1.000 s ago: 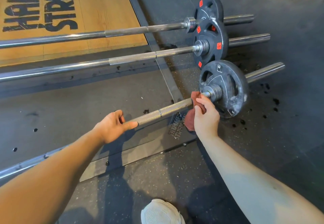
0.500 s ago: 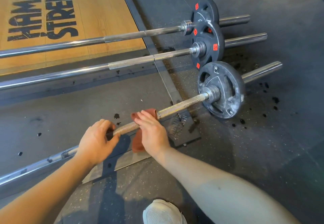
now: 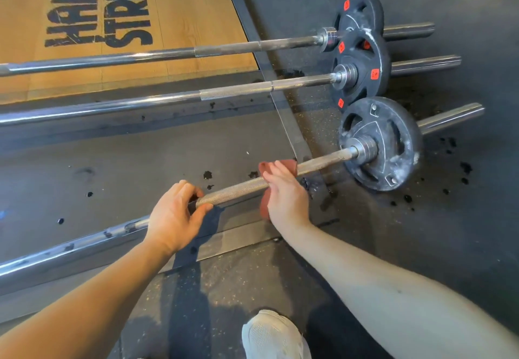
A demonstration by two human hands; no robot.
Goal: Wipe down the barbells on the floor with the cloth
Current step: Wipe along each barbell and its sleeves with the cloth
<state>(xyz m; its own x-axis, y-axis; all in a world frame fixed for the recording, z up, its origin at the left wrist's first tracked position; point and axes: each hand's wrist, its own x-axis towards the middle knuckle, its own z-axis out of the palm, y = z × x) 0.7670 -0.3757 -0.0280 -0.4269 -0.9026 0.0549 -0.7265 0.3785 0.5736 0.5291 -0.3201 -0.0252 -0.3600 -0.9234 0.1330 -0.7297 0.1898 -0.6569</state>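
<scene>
Moved vs 0.5 s ago: R hand (image 3: 285,198) + cloth (image 3: 291,166) slid a bit back out along the shaft toward the plate end; L hand (image 3: 174,218) roughly same spot. Nearest me, a white shoe (image 3: 273,336) on the speckled rubber floor (image 3: 224,288). L hand has fingers and thumb curled round the near barbell (image 3: 238,188), steadying it I'd say. R hand has the cloth draped over the shaft, fingers hooked over the top, rest of the cloth hanging under the palm. Key geometry: bar's long axis runs lower-left to upper-right, L hand inboard, R hand nearer the grey chalky plate (image 3: 382,145), bare knurl between the hands and between R hand and collar. My guess: next stroke follows that axis, R arm does it. Beyond, middle barbell (image 3: 238,93) and far barbell (image 3: 224,49) lie approx parallel, neither hand on them. Text: wood platform (image 3: 182,7) reads "HAMM" / "STREN", cut off by frame edge. Red tags on the black plates (image 3: 362,72) too small to read.
</scene>
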